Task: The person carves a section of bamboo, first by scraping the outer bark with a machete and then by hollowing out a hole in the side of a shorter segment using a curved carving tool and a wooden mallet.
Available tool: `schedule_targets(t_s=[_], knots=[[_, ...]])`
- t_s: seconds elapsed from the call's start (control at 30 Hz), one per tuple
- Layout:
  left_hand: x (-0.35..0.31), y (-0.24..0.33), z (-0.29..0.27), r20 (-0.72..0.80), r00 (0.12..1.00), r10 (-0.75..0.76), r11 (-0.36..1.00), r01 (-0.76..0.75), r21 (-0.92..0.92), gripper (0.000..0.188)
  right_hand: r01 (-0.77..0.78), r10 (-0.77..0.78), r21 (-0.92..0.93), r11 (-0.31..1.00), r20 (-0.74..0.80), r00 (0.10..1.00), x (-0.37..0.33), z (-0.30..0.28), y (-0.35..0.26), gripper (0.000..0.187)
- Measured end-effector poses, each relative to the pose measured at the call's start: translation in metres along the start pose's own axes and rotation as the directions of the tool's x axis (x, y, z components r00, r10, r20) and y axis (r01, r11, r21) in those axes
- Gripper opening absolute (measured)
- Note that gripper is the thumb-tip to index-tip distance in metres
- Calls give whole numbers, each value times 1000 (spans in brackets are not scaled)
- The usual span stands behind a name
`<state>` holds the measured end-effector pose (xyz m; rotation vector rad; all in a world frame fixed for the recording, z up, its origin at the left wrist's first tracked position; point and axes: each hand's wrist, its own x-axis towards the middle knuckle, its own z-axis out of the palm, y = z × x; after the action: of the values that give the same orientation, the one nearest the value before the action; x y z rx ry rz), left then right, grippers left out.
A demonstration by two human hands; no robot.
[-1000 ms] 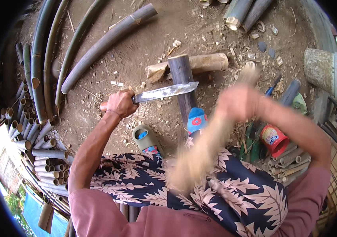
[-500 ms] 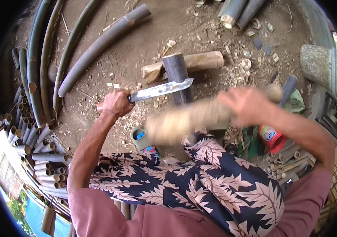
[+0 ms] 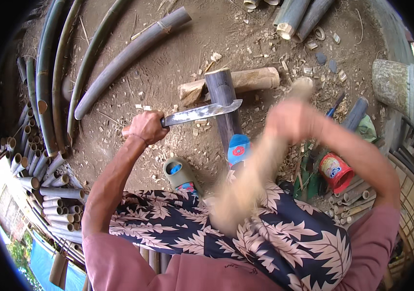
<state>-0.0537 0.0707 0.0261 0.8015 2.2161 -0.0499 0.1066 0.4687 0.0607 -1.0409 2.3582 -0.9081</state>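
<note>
Over chip-strewn ground (image 3: 236,42) in the head view, the left hand (image 3: 146,128) clamps its fingers on a machete (image 3: 197,114) crossing the dark bamboo piece (image 3: 221,89) propped over a log (image 3: 258,79), while the blurred right hand (image 3: 293,121) grips a wooden club (image 3: 246,191).

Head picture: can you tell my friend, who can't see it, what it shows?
A person's left hand holds a knife with its blade across a dark bamboo piece, which lies over a log, while the right hand grips a blurry wooden club. More poles lie on the chip-strewn ground.
</note>
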Motion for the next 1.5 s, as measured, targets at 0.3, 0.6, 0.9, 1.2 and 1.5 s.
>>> schedule_targets(t_s=[0.3, 0.6, 0.9, 1.2, 1.5], knots=[[0, -2, 6, -82, 996, -21, 1000, 21, -3, 23, 78, -169, -336, 938, -250, 953, -1, -2, -24, 44], [-69, 41, 59, -413, 911, 16, 999, -32, -30, 42, -417, 409, -16, 909, -153, 899, -40, -13, -97, 69], [-3, -28, -25, 7, 994, -108, 960, 106, -261, 80, -732, 857, 488, 475, -67, 512, -74, -23, -111, 84], [30, -40, -72, -9, 998, -62, 997, 62, 39, 82, -444, 876, 777, 446, -279, 393, -49, -66, -89, 93], [31, -40, -57, -35, 997, -62, 998, 62, 3, 78, -473, 573, 341, 812, -622, 534, 43, -24, -60, 90]])
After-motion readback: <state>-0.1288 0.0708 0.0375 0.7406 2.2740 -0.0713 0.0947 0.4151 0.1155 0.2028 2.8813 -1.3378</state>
